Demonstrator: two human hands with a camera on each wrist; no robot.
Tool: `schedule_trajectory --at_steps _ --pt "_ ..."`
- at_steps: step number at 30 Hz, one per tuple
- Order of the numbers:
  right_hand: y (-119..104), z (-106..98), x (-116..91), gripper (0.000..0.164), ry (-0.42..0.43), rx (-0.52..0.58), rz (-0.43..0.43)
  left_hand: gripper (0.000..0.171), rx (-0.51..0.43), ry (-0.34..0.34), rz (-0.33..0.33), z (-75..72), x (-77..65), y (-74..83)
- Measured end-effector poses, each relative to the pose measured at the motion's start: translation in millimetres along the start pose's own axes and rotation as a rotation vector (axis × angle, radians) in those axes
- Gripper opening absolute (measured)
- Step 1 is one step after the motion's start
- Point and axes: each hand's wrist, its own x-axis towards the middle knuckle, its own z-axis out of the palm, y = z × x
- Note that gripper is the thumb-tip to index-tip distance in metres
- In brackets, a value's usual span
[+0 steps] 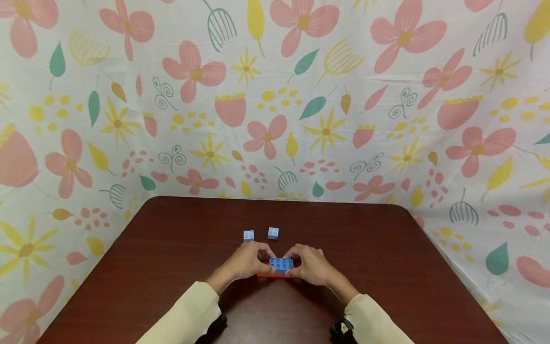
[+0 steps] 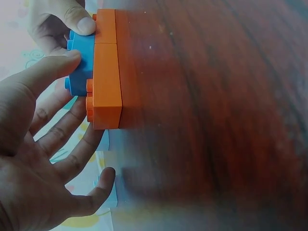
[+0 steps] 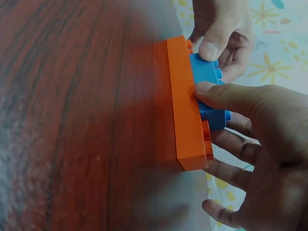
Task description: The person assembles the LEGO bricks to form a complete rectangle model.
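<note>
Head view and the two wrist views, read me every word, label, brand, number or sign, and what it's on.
None can be read.
Blue brick, orange bricks, pale blue bricks: any stud lettering is too small to read.
Black object near the bottom edge: a pale mark, too small to read.
Patterned cloth: flowers and leaves, no visible writing.

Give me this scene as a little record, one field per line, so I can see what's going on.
Left hand: holds the left end of the blue brick
Right hand: holds the right end of the same brick
Underneath: two orange bricks, end to end, the blue one on top across their seam
Loose pieces: two small light blue bricks, one on the left, one on the right, apart from each other, beyond the hands
Surface: dark reddish-brown table
Backdrop: floral cloth
</note>
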Motion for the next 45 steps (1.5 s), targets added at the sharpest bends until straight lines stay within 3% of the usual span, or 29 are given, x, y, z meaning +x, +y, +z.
schedule_trajectory --at_steps 6,15,21,27,34,45 --pt "3 -1 3 0.025 -0.043 0.014 -0.017 0.023 -0.009 0.007 0.001 1.1 -0.2 -2.0" --pt "13 -24 23 0.043 -0.242 0.164 -0.066 0.022 -0.005 0.000 -0.018 2.5 -1.0 -6.2" --pt "16 -44 50 0.041 -0.207 0.206 -0.066 0.023 0.015 0.002 -0.018 0.9 -1.1 -5.5" --pt "23 -49 76 0.039 -0.194 0.211 -0.015 0.024 0.017 -0.007 -0.018 3.1 -0.7 -5.3" --pt "29 -44 100 0.040 -0.176 0.258 0.013 0.025 0.010 0.000 -0.015 1.8 -0.2 -3.6" --pt "39 -25 119 0.039 -0.185 0.304 0.085 0.024 -0.015 -0.011 -0.024 -0.2 -0.6 -4.6"
